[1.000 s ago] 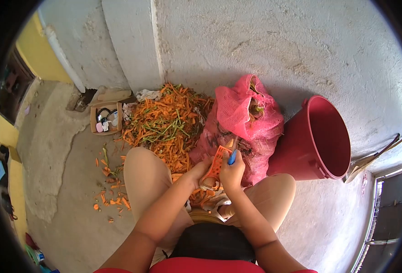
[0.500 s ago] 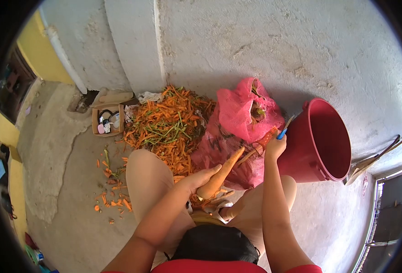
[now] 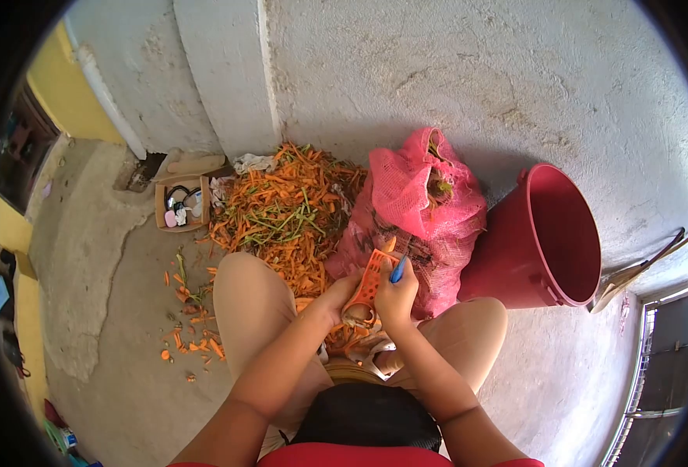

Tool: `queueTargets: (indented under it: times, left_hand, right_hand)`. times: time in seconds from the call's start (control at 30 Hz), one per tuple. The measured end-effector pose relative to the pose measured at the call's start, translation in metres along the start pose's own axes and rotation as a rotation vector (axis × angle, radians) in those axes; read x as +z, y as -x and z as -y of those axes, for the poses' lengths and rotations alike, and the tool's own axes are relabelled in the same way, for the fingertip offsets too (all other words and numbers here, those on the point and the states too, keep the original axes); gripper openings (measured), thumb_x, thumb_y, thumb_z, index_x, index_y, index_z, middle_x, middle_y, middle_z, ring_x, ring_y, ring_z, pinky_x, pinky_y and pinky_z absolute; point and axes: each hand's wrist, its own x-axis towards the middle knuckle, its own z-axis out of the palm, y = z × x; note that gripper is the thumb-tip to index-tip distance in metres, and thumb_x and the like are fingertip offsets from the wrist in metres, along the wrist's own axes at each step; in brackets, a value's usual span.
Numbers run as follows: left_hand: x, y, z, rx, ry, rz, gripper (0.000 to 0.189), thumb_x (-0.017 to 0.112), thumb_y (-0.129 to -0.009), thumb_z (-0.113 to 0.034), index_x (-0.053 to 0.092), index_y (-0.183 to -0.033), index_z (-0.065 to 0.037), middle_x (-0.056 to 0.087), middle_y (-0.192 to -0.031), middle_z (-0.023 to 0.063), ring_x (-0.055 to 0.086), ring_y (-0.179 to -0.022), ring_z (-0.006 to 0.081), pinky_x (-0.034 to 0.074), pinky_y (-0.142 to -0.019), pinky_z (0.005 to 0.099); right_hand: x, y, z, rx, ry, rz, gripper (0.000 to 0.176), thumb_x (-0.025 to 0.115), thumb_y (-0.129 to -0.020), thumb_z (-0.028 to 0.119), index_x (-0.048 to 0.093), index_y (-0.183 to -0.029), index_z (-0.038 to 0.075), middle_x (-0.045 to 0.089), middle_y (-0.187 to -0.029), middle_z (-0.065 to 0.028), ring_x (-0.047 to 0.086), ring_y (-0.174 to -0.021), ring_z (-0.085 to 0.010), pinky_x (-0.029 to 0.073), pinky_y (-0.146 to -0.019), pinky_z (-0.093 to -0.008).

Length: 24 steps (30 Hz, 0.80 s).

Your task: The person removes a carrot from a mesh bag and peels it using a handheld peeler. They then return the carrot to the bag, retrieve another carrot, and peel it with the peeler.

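A carrot is in my left hand, mostly hidden under an orange peeler with holes in its flat body. My right hand is closed round the peeler and also has a blue-handled tool between its fingers. Both hands are close together above the gap between my knees. Just beyond them a pink mesh sack leans by the wall, and a heap of orange and green peelings lies to its left.
At the right stands a large dark red bin. A small cardboard box with odds and ends sits left of the heap. Loose carrot scraps lie on the floor by my left knee. A dustpan-like object leans at the far right.
My right hand has come in from the right, bringing the orange peeler and blue-handled tool over the carrot. My left hand still has the carrot, which is now largely covered.
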Motion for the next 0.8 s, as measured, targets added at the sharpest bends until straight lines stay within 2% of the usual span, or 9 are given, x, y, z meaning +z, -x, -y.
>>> queueTargets:
  times: [0.13, 0.27, 0.3, 0.33, 0.43, 0.63, 0.7, 0.77, 0.8]
  left_hand:
    - [0.011, 0.003, -0.003, 0.031, -0.083, -0.023, 0.032, 0.038, -0.089, -0.033, 0.051, -0.099, -0.006, 0.058, -0.086, 0.0067, 0.059, -0.067, 0.0143, 0.05, -0.056, 0.0273]
    - [0.003, 0.002, -0.003, -0.085, -0.235, 0.123, 0.04, 0.034, -0.089, -0.037, 0.051, -0.103, -0.004, 0.057, -0.085, 0.005, 0.057, -0.067, 0.0128, 0.05, -0.056, 0.0248]
    - [0.01, 0.015, -0.008, -0.11, -0.326, 0.132, 0.043, 0.033, -0.089, -0.039, 0.051, -0.105, -0.003, 0.057, -0.085, 0.0049, 0.057, -0.067, 0.0127, 0.05, -0.056, 0.0243]
    - [0.014, 0.022, -0.011, -0.137, -0.417, 0.141, 0.045, 0.032, -0.089, -0.04, 0.051, -0.106, -0.002, 0.056, -0.084, 0.0047, 0.056, -0.066, 0.0126, 0.05, -0.056, 0.0238]
    - [0.015, 0.021, -0.002, -0.112, -0.439, 0.111, 0.049, 0.032, -0.088, -0.043, 0.051, -0.107, -0.003, 0.055, -0.082, 0.0059, 0.056, -0.066, 0.0134, 0.05, -0.054, 0.0242]
    - [0.018, 0.017, -0.007, -0.141, -0.435, -0.113, 0.047, 0.037, -0.086, -0.046, 0.05, -0.098, -0.003, 0.054, -0.086, 0.0083, 0.055, -0.071, 0.0157, 0.05, -0.05, 0.0316]
    - [0.013, 0.008, -0.007, -0.127, -0.378, -0.178, 0.047, 0.037, -0.086, -0.047, 0.049, -0.098, -0.002, 0.055, -0.081, 0.0078, 0.057, -0.065, 0.0172, 0.05, -0.049, 0.0328]
    - [-0.006, -0.005, -0.006, -0.129, -0.195, -0.052, 0.043, 0.037, -0.086, -0.044, 0.05, -0.098, -0.005, 0.056, -0.083, 0.0079, 0.057, -0.068, 0.0181, 0.049, -0.054, 0.0317]
    - [-0.012, -0.008, -0.005, -0.129, -0.103, 0.011, 0.04, 0.037, -0.087, -0.042, 0.051, -0.098, -0.006, 0.057, -0.084, 0.008, 0.058, -0.07, 0.0186, 0.049, -0.057, 0.0311]
  right_hand:
    - [-0.001, -0.005, 0.001, -0.08, 0.126, -0.032, 0.016, 0.053, -0.082, 0.014, 0.05, -0.076, -0.001, 0.046, -0.054, -0.0122, 0.043, -0.048, -0.0151, 0.036, -0.047, -0.0307]
    - [-0.006, -0.042, -0.02, -0.142, 0.224, -0.272, 0.024, 0.054, -0.081, 0.02, 0.047, -0.07, 0.0, 0.045, -0.052, -0.0141, 0.041, -0.044, -0.0216, 0.035, -0.045, -0.0353]
    - [-0.016, -0.059, -0.028, -0.059, 0.263, -0.296, 0.024, 0.054, -0.081, 0.021, 0.05, -0.072, 0.0, 0.048, -0.054, -0.0157, 0.044, -0.046, -0.022, 0.036, -0.046, -0.0367]
    - [-0.022, -0.08, -0.055, -0.123, 0.331, -0.415, 0.024, 0.054, -0.081, 0.023, 0.051, -0.073, 0.0, 0.049, -0.056, -0.0165, 0.048, -0.047, -0.0245, 0.037, -0.047, -0.0379]
    - [-0.053, -0.124, -0.075, -0.042, 0.454, -0.539, 0.016, 0.054, -0.077, 0.018, 0.054, -0.08, 0.002, 0.056, -0.065, -0.0186, 0.055, -0.059, -0.0361, 0.04, -0.053, -0.043]
    - [-0.063, -0.126, -0.061, -0.047, 0.201, -0.521, 0.021, 0.052, -0.082, 0.022, 0.054, -0.08, 0.001, 0.054, -0.06, -0.0124, 0.052, -0.052, -0.0224, 0.041, -0.052, -0.0346]
    - [-0.044, -0.1, -0.043, -0.182, -0.028, -0.381, 0.022, 0.05, -0.084, 0.021, 0.054, -0.079, 0.0, 0.053, -0.06, -0.0077, 0.047, -0.054, -0.0145, 0.04, -0.053, -0.0307]
    - [-0.022, -0.066, -0.04, -0.061, -0.129, -0.198, 0.017, 0.051, -0.084, 0.017, 0.055, -0.081, 0.0, 0.054, -0.065, -0.0062, 0.047, -0.059, -0.0131, 0.041, -0.057, -0.0289]
    - [-0.014, -0.046, -0.017, -0.12, -0.153, -0.159, 0.012, 0.05, -0.083, 0.01, 0.055, -0.081, -0.001, 0.051, -0.062, 0.0011, 0.045, -0.057, -0.0059, 0.037, -0.051, -0.0203]
